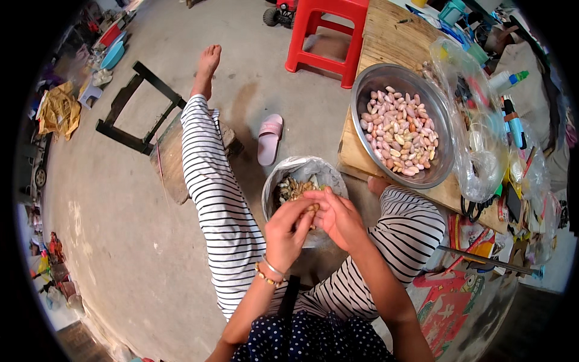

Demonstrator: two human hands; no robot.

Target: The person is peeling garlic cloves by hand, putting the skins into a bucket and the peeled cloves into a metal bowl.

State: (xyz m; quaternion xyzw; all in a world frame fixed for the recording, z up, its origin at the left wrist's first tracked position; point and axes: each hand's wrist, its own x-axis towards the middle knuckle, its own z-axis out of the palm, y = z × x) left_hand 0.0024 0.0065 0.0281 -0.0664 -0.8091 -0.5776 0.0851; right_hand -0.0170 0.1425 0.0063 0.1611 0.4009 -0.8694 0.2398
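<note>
between left hand (286, 231) and right hand (342, 221), brownish piece (314, 207), axis unclear

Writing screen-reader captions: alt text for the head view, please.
Bare left hand and right hand meet above a plastic-lined bin holding scraps; what they pinch is unclear. At right, a metal bowl of pinkish, peanut-like kernels sits on a wooden table.

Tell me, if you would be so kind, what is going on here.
A seated person works with both hands above a plastic-lined bin holding what look like shell scraps. The left hand pinches a small tan piece, too small to identify, with the right hand close against it. To the right, a metal bowl of shelled, pinkish peanuts rests on a wooden table.
</note>
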